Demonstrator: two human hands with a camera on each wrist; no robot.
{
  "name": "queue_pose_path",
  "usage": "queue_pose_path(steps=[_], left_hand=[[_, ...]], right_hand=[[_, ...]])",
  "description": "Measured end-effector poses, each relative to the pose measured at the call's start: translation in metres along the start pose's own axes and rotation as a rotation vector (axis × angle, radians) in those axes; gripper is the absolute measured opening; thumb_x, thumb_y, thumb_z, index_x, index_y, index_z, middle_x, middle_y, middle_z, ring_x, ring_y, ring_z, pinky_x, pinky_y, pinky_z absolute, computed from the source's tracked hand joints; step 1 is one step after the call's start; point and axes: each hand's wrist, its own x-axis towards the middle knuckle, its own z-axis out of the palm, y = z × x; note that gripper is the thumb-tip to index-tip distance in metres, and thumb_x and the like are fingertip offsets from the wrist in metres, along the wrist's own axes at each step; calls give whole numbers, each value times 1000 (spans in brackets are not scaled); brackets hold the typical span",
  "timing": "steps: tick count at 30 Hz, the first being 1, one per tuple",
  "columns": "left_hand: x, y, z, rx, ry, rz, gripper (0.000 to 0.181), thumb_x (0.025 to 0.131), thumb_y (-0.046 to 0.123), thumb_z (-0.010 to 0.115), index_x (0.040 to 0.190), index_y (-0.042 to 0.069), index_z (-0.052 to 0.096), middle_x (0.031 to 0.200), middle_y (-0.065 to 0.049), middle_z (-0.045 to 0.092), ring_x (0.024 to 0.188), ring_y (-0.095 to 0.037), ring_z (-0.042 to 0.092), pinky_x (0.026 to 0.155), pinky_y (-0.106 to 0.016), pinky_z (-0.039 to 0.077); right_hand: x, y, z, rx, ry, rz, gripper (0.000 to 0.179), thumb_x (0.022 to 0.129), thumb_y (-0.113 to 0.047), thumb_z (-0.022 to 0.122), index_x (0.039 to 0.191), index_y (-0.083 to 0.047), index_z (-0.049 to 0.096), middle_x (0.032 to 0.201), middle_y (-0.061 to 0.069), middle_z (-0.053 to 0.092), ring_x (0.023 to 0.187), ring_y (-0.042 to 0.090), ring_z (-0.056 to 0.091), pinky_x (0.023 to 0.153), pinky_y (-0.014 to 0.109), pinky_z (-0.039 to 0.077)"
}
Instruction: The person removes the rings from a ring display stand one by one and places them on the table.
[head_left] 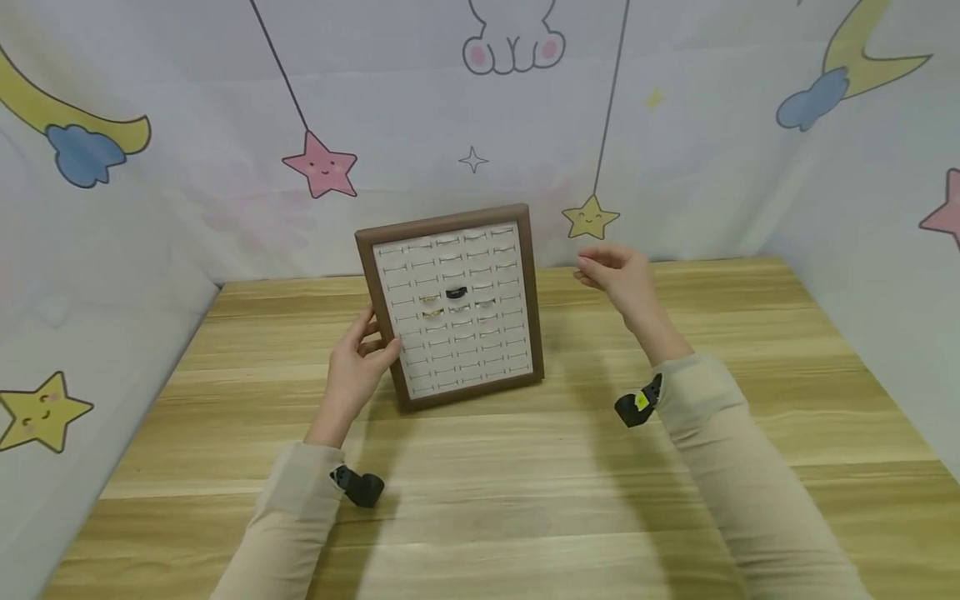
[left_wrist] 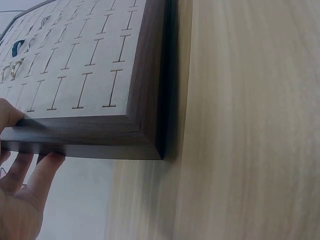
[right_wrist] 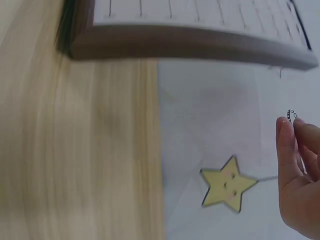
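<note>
A ring display board with a brown wooden frame (head_left: 480,391) and a white slotted panel stands tilted on the table. My left hand (head_left: 352,367) grips its left edge, thumb on the front and fingers behind. Near the panel's middle sit a black ring (head_left: 456,292), a gold ring (head_left: 432,314) and several others in the slots. To the right of the board, my right hand (head_left: 626,279) is raised, apart from it. In the right wrist view, its thumb and fingertip pinch a small silver-looking ring (right_wrist: 289,114); the head view does not show that ring clearly.
The wood-grain table (head_left: 510,508) reaches to a white cloth backdrop (head_left: 420,108) printed with stars and moons, which also hangs at both sides. A black wrist camera (head_left: 363,489) is strapped at the left cuff, another camera (head_left: 633,408) at the right.
</note>
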Motion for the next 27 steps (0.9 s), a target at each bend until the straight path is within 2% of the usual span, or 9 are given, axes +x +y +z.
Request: queue_pose_path(steps=[3,9,11,14,17,20,24,27], left_hand=[[0,0,0,-1,-1,-3,71,93,16,59,153,22,22,145,-14,43,123,-30,53,94,-35,50],[-1,0,0,-6,-4,-10,71,94,17,60,153,23,21,146,-13,42,124,-30,52,96,-37,49],[-1,0,0,-7,-6,-12,71,94,18,59,153,23,21,146,-13,42,125,-30,51,96,-38,48],[-1,0,1,-6,-5,-12,71,94,17,59,153,23,21,146,-13,42,124,-30,52,96,-37,49],[0,-1,1,-4,0,-10,71,94,16,59,153,23,21,145,-14,43,124,-30,52,96,-38,49],[1,-1,1,-4,1,-9,72,93,15,59,154,22,21,145,-15,43,123,-31,52,97,-40,49],[1,-1,1,-4,2,-8,72,93,14,59,154,21,21,145,-15,43,124,-32,53,98,-43,49],[1,-1,0,-3,3,-6,72,93,15,59,154,21,21,145,-15,43,124,-32,53,98,-43,49]], right_hand=[[0,7,-16,-25,33,35,21,93,-5,58,111,7,58,81,-10,62,72,-3,64,74,10,53],[0,31,-44,-130,62,112,42,96,-6,54,131,14,46,90,-10,56,74,-9,61,79,8,51],[-2,39,-53,-161,71,135,43,96,-5,52,133,15,44,98,-3,56,74,-11,60,79,7,50],[-4,50,-62,-211,92,162,43,97,-4,51,134,15,43,116,16,56,71,-13,58,78,6,50],[-7,60,-72,-268,106,194,42,97,-4,49,134,16,44,132,31,48,68,-16,55,77,6,50],[-11,67,-80,-340,120,242,41,96,-5,50,132,14,47,135,32,47,66,-16,53,76,7,51],[-18,72,-88,-360,117,318,42,97,-7,51,133,13,47,135,28,47,69,-13,54,80,10,51],[-21,74,-92,-367,89,346,42,97,-6,50,133,14,46,136,30,45,71,-12,54,78,10,51]])
